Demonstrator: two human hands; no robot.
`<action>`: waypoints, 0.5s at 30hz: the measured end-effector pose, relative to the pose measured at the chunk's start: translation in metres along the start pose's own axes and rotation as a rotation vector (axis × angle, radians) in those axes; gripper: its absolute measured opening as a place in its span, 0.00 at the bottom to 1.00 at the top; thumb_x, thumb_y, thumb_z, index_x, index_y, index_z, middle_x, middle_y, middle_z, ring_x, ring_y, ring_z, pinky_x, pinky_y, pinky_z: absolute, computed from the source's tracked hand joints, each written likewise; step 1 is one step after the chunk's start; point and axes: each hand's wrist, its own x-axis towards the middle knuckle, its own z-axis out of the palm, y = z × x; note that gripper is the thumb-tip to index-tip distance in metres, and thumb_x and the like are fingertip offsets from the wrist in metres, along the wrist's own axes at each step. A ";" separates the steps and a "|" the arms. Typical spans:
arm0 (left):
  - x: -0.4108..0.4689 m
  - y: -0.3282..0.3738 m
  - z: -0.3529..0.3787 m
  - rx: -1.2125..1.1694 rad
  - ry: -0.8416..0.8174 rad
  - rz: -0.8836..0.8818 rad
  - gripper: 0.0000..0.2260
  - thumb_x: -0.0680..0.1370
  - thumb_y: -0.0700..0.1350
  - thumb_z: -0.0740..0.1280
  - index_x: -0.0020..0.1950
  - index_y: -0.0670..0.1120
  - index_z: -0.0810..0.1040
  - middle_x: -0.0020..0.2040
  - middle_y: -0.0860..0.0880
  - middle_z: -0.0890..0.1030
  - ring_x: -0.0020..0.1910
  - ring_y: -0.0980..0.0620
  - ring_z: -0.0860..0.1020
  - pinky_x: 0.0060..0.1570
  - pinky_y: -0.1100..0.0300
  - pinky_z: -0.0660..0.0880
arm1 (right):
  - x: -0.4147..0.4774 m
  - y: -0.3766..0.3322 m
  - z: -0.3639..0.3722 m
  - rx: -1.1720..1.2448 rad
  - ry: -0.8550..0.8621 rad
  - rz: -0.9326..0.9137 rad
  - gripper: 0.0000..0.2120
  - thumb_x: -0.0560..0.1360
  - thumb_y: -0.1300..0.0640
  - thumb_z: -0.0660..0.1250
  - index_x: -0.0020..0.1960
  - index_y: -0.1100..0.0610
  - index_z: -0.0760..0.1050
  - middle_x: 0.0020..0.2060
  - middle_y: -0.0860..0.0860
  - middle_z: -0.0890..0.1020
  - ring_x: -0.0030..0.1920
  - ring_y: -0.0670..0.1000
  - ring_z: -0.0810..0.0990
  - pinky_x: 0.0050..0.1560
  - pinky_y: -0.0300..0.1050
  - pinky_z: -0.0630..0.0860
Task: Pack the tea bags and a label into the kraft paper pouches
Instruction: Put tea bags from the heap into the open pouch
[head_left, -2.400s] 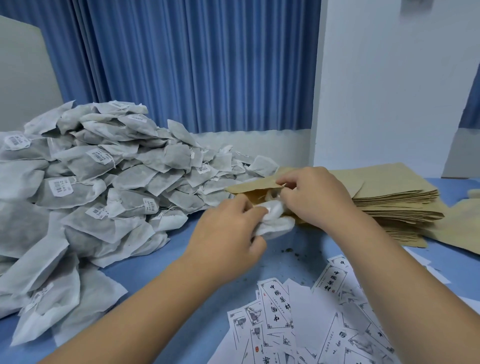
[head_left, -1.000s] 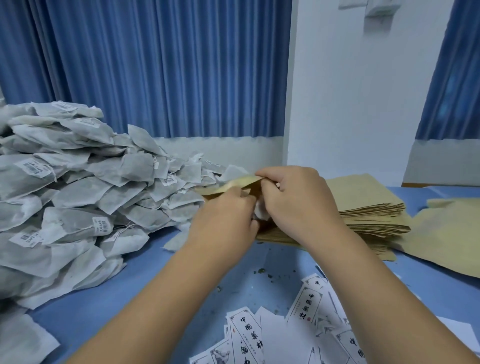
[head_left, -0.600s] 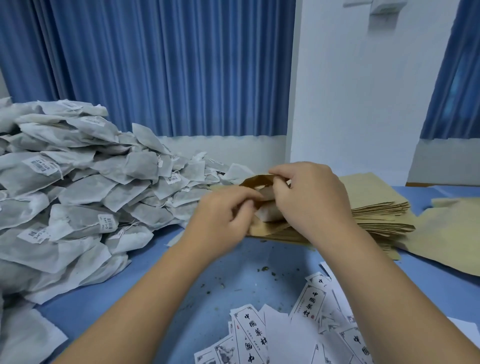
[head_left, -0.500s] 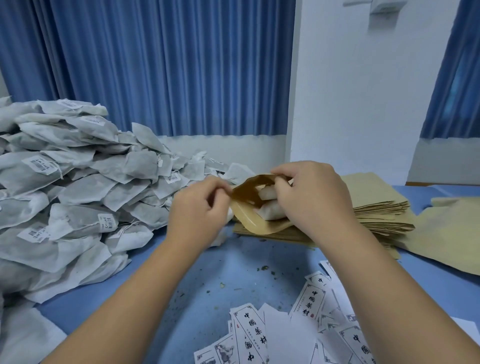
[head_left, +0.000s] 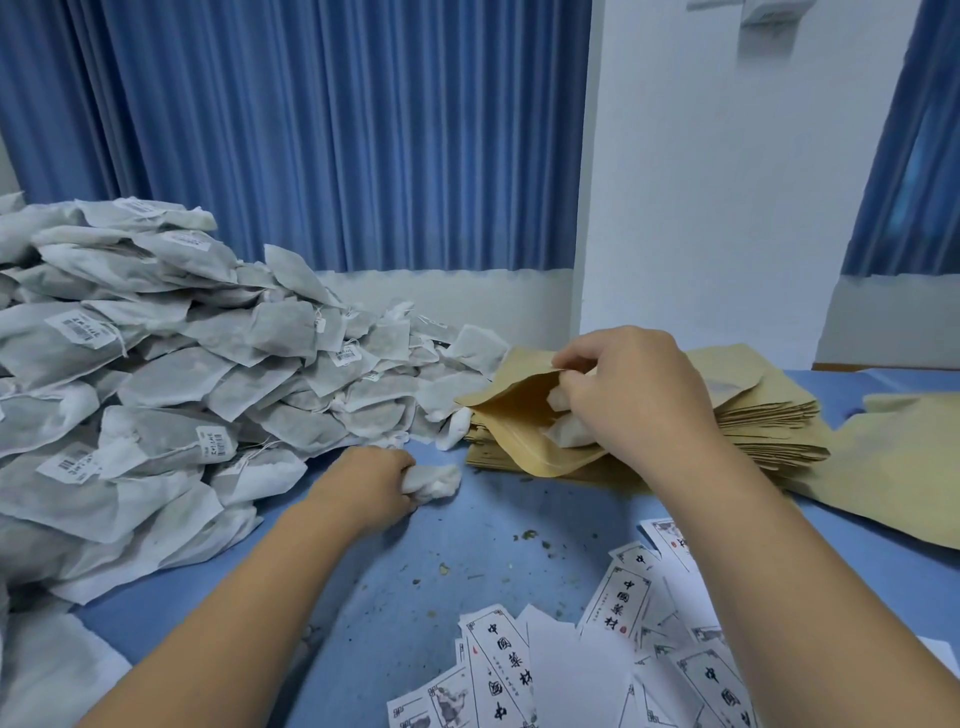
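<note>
Curled left hand (head_left: 375, 483) rests low, right hand (head_left: 636, 397) pinches higher.

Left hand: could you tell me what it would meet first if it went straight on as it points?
The left hand, gripping a tea bag, would probably meet the edge of the kraft pouch stack, below the open pouch in the right hand; depth is unclear.

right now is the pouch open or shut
Open: the right hand holds the kraft paper pouch with its mouth spread, tea bags inside.
</note>
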 end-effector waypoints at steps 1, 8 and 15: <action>-0.002 0.002 -0.007 -0.038 -0.039 0.013 0.13 0.74 0.52 0.66 0.56 0.49 0.78 0.50 0.50 0.81 0.50 0.50 0.77 0.45 0.58 0.72 | 0.000 0.001 0.000 0.007 -0.005 0.003 0.11 0.69 0.57 0.67 0.46 0.42 0.82 0.44 0.45 0.82 0.45 0.51 0.79 0.38 0.41 0.73; -0.042 0.031 -0.093 -0.503 0.110 0.227 0.06 0.64 0.60 0.72 0.38 0.61 0.82 0.36 0.59 0.78 0.33 0.61 0.75 0.33 0.66 0.69 | 0.003 0.005 -0.001 0.070 0.015 0.016 0.09 0.70 0.56 0.68 0.44 0.42 0.82 0.41 0.43 0.80 0.43 0.49 0.78 0.36 0.39 0.72; -0.053 0.067 -0.085 -0.331 0.558 0.434 0.15 0.71 0.46 0.69 0.56 0.61 0.81 0.38 0.55 0.74 0.42 0.53 0.74 0.42 0.56 0.72 | 0.003 0.005 -0.001 0.097 0.083 -0.036 0.10 0.72 0.57 0.65 0.45 0.45 0.83 0.43 0.44 0.83 0.42 0.49 0.78 0.35 0.39 0.69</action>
